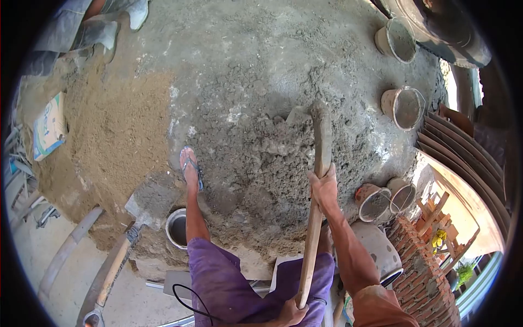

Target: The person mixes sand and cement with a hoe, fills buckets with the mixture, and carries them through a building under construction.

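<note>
A long wooden handle (pixel 313 234) runs up from between my legs, with a tool head (pixel 299 115) at its far end against the wet grey mortar (pixel 261 147). Around the middle of the handle, my right hand (pixel 325 187) is closed. Lower down, near the purple shorts, my left hand (pixel 293 314) wraps the handle's end. Part of the tool head is hidden by mortar and by the handle.
Buckets stand along the right (pixel 407 108) and by my sandalled foot (pixel 190 167). Brown sand (pixel 125 125) and a bag (pixel 49 128) lie left. Another shovel (pixel 117 259) rests lower left. A brick stack (pixel 422 272) and a spotted container (pixel 376 250) are lower right. Boots show upper left.
</note>
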`<state>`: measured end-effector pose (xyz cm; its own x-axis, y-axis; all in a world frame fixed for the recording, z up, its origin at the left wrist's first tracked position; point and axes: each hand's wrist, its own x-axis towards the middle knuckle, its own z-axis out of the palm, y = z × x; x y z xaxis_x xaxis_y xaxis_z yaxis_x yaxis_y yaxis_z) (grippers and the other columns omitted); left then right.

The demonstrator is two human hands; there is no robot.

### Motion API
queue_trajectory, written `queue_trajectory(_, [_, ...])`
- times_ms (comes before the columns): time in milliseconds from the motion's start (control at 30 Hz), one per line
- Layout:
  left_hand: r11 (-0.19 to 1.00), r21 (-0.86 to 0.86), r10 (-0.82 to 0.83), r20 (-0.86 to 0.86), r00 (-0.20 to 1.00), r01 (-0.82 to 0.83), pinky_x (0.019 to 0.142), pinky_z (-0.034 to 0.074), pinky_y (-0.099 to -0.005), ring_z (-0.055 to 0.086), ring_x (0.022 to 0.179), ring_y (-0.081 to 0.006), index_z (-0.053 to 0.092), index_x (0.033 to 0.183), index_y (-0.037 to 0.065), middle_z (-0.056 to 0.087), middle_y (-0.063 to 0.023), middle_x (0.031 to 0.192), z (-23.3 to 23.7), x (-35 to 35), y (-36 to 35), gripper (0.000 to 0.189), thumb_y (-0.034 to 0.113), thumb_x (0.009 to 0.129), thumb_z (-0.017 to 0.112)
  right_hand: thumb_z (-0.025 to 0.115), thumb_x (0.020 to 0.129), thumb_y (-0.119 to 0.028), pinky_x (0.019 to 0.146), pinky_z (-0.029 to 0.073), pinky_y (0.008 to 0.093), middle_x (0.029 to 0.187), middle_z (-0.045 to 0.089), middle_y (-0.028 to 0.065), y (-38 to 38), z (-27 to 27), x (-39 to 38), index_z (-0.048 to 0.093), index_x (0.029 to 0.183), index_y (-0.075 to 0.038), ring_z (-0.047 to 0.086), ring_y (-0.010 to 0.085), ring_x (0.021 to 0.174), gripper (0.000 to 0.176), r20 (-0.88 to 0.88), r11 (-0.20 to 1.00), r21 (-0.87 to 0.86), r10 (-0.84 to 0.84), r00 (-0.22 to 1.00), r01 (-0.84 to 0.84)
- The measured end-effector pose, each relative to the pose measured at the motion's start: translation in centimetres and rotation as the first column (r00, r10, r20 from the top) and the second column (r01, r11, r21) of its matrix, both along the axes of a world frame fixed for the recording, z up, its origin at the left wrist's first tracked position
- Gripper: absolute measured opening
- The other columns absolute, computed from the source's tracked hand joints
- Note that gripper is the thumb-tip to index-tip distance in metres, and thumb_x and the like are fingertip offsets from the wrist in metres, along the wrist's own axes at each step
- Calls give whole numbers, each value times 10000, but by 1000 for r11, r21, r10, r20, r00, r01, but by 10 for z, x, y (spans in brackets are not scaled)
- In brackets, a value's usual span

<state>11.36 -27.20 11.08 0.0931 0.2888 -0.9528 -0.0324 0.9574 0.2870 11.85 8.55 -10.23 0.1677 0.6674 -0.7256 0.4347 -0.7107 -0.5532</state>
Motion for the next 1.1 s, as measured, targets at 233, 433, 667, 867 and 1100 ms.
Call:
queue_trajectory(233, [967, 188, -16, -627, 779, 172, 580, 497, -481, 636, 638, -390, 557, 918, 90, 627, -159, 665, -112, -80, 107, 272, 184, 729, 729, 702, 867, -148, 431, 486, 254, 699, 546, 47, 118, -24, -122, 455, 1069, -21, 529, 114, 508, 344, -659, 974, -89, -215, 721, 210])
queue_trajectory(433, [992, 9, -99, -591, 801, 130, 705, 509, -487, 648, 754, -435, 552, 1038, 29, 655, -222, 767, -117, -65, 159, 385, 163, 709, 700, 703, 847, -109, 423, 471, 307, 678, 550, 62, 117, -123, -170, 498, 1039, 2, 542, 153, 503, 302, -720, 958, -285, -211, 661, -4])
queue_trajectory(667, [976, -146, 160, -32, 987, -163, 615, 517, -380, 652, 626, -258, 555, 1100, 7, 643, -152, 732, 19, 20, 32, 392, 129, 757, 700, 684, 884, -160, 431, 462, 282, 701, 550, 40, 1, -1, -33, 339, 1311, 25, 524, 123, 503, 579, -396, 963, -266, -141, 907, 34])
queue_trajectory(867, [938, 208, -227, -235, 945, 277, 628, 515, -455, 654, 704, -397, 574, 1083, 63, 640, -202, 727, -43, -10, 72, 377, 174, 753, 718, 690, 892, -206, 388, 457, 257, 653, 536, 24, 80, 36, 31, 452, 1123, -6, 526, 105, 483, 387, -321, 968, 80, -202, 925, 239])
queue_trajectory(1100, [657, 58, -541, -659, 523, 751, 607, 508, -502, 658, 676, -398, 524, 981, 48, 654, -181, 720, -147, -98, 193, 367, 162, 703, 734, 680, 887, -179, 410, 461, 285, 635, 525, 35, 150, -153, 52, 470, 970, -82, 510, 139, 478, 245, -664, 716, -282, -626, 409, 638])
